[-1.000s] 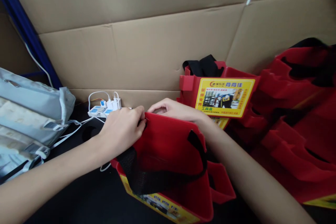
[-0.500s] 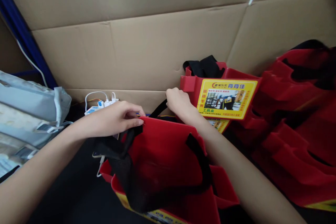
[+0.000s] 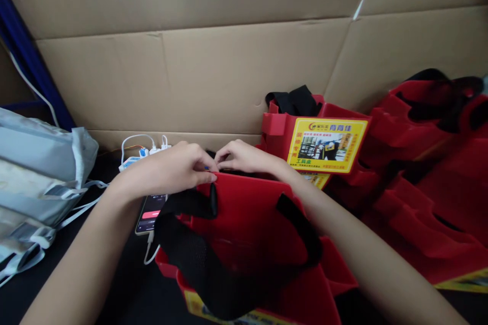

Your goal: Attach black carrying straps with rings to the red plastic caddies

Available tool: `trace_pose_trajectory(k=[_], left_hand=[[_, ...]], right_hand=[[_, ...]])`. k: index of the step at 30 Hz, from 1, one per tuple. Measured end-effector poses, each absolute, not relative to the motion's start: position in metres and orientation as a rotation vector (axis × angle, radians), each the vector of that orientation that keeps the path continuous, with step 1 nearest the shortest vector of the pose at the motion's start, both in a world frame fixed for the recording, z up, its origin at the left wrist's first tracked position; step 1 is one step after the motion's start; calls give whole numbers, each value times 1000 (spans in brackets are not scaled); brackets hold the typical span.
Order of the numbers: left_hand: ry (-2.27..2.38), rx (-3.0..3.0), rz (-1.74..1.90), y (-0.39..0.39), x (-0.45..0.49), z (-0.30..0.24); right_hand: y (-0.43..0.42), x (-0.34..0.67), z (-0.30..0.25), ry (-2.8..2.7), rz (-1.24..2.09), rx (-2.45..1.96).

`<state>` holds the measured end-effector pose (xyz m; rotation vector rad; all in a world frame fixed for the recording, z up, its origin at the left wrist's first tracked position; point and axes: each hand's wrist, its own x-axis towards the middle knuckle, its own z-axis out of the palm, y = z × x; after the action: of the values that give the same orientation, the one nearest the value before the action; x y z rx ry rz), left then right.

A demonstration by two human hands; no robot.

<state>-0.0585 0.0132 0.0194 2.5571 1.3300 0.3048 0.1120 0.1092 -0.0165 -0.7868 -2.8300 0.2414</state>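
A red plastic tool box (image 3: 247, 203) with a yellow label on its front stands before me, its open top facing up. My left hand (image 3: 186, 162) pinches the upper rim of its back wall at the left corner. Just behind that rim, my right hand (image 3: 244, 156) has curled fingers close to my left fingertips. What they grip is hidden by the wall and hand. A wide black strap (image 3: 213, 264) loops across the front and inside of the box, passing through slots in the back wall.
More red tool boxes with black straps stand right, one with a yellow label (image 3: 327, 145). Left are a grey-white bag (image 3: 41, 157), a phone (image 3: 147, 216) on a cable and a white power strip (image 3: 131, 162). A cardboard wall (image 3: 213, 76) closes the back.
My right hand, earlier pulling a black strap out to the right behind the box, has moved left beside my left hand. The box has shifted slightly right in view; more of the phone shows.
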Motion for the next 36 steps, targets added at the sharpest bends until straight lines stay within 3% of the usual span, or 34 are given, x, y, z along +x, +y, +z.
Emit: trace_pose_trajectory(k=[8,13,17,21,24,31,36], left_hand=[[1349,2529,411,21,-57,14],[1303,2520,407,23,-58,13],[1335,2514,409,23,-60,12],[1341,2479,424,21,-59,11],[1319,2523,398,20,-59,12],[1301,2658,393,10,-54,11],[1269,2639,360,5,-51,9]], right_hand=[[126,112,-24,-2615,-141,-1357],[139,110,-26,-2525,-208,-1575],[130,112,-16,-2756,-63,-1286],[107,117,-15,-2946,452,-579],[95,119,-20,-2891,624,-485],[110,119,-20,-2621,181,-883],[132,125,-26,-2405,37,-1185]])
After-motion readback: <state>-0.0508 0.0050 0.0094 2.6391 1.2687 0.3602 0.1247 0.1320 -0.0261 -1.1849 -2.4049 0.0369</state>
